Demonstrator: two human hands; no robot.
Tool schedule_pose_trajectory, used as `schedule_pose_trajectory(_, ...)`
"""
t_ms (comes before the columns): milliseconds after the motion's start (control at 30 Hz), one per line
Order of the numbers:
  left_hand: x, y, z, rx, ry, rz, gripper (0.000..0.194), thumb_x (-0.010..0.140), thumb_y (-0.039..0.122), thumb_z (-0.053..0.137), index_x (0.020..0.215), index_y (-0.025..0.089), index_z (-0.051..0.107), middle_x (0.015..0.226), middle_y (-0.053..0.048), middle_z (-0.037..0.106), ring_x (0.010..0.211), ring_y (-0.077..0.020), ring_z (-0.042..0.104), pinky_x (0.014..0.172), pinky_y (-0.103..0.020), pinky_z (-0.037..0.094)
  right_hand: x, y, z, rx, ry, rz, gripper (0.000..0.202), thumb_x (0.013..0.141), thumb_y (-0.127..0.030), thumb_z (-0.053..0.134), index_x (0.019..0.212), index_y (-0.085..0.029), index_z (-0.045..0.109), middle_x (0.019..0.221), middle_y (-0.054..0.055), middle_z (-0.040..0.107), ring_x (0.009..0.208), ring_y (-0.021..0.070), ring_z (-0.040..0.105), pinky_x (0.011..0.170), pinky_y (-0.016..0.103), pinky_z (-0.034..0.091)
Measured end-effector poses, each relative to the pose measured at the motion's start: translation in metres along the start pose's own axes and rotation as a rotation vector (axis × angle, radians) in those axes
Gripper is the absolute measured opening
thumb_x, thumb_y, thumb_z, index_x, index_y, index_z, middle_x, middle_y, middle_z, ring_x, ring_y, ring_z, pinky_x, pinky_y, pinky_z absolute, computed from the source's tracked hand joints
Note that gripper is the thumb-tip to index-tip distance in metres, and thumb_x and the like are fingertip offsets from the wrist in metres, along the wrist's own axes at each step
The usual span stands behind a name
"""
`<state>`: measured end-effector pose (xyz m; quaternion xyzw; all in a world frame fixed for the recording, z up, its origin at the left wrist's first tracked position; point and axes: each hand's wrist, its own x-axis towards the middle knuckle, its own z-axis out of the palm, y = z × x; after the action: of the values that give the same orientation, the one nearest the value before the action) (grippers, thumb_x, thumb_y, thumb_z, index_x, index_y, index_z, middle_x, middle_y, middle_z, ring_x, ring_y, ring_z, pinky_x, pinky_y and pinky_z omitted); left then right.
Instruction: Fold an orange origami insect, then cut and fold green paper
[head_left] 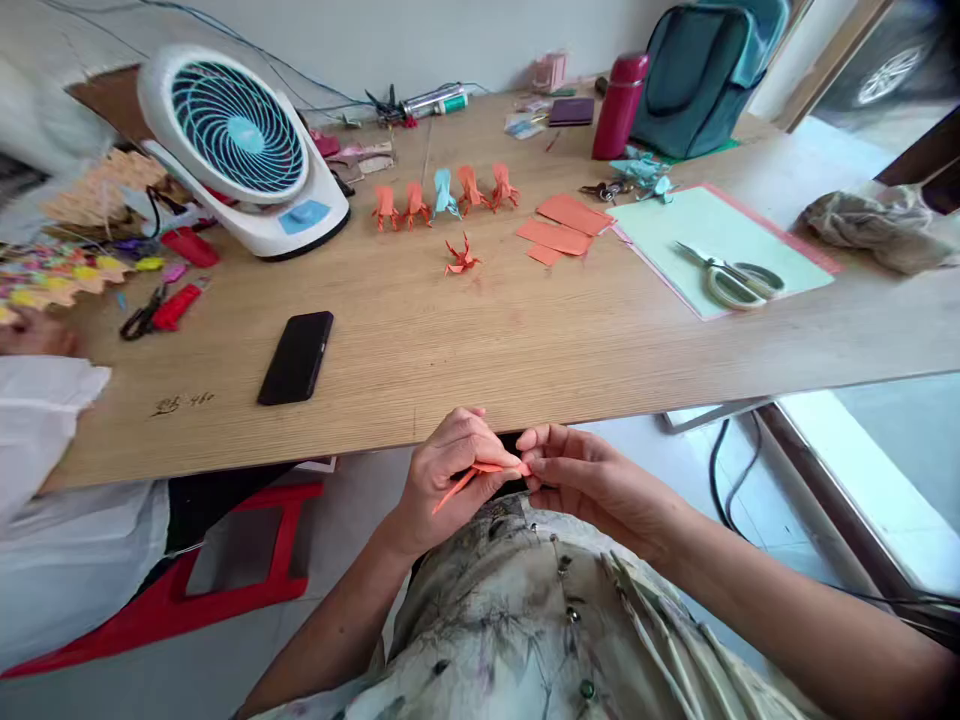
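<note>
My left hand (459, 470) is closed round a narrow folded piece of orange paper (455, 490), just off the table's front edge. One thin end of the paper sticks out below the fingers. At its other end, my right hand (574, 472) pinches the orange tip between thumb and forefinger, so both hands touch the same piece. On the table (390, 360) beyond stands a row of several folded figures, orange ones (469, 187) and a blue one (444, 192). A red-orange spiky folded piece (461, 258) lies in front of them.
Orange paper sheets (555, 236), scissors (731, 275) on pale green paper (780, 245), a black phone (296, 357), a white fan (244, 140), a red bottle (621, 108) and a teal bag (694, 80) are on the table. Another person's sleeve (45, 410) is at the left, above a red stool (281, 540).
</note>
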<state>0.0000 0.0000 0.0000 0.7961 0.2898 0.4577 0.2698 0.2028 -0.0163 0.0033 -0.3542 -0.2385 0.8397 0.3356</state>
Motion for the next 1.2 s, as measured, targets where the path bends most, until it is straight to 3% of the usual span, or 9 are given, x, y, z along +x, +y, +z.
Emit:
schedule_pose_trajectory(200,0.003,0.003,0.001,-0.059,0.004,-0.069,0.007,0.086,0.014,0.073,0.083,0.020,0.069,0.075,0.001,0.068,0.074,-0.0137,0.060,0.097,-0.041,0.047,0.002,0.003,0.005,-0.096,0.007,-0.123,0.027,0.078,-0.029,0.083,0.097,-0.020,0.067,0.079,-0.003,0.061,0.071,0.0081,0.056,0.071,0.022,0.047)
schedule_pose_trajectory(567,0.005,0.007,0.002,-0.080,-0.015,-0.129,0.007,0.086,0.014,0.071,0.084,0.020,0.070,0.077,0.000,0.068,0.076,-0.0142,0.059,0.099,-0.040,0.046,-0.005,0.001,0.014,-0.109,0.061,-0.163,0.028,0.075,-0.033,0.084,0.090,-0.020,0.065,0.079,-0.002,0.061,0.071,0.0093,0.054,0.071,0.023,0.045)
schedule_pose_trajectory(933,0.002,0.008,0.008,-0.078,0.024,-0.180,0.007,0.088,0.017,0.069,0.082,0.021,0.066,0.074,0.002,0.063,0.076,-0.0146,0.057,0.098,-0.041,0.046,-0.005,0.007,0.014,-0.194,0.104,-0.319,0.021,0.082,-0.032,0.078,0.090,-0.020,0.064,0.077,-0.002,0.059,0.071,0.0105,0.051,0.069,0.025,0.041)
schedule_pose_trajectory(1200,0.002,0.007,0.013,-0.059,0.029,-0.152,0.008,0.089,0.016,0.064,0.083,0.022,0.065,0.075,0.001,0.062,0.076,-0.0149,0.058,0.101,-0.042,0.044,-0.011,0.006,0.015,-0.108,0.123,-0.234,0.022,0.081,-0.032,0.079,0.090,-0.020,0.063,0.081,-0.003,0.058,0.071,0.0091,0.054,0.071,0.024,0.042)
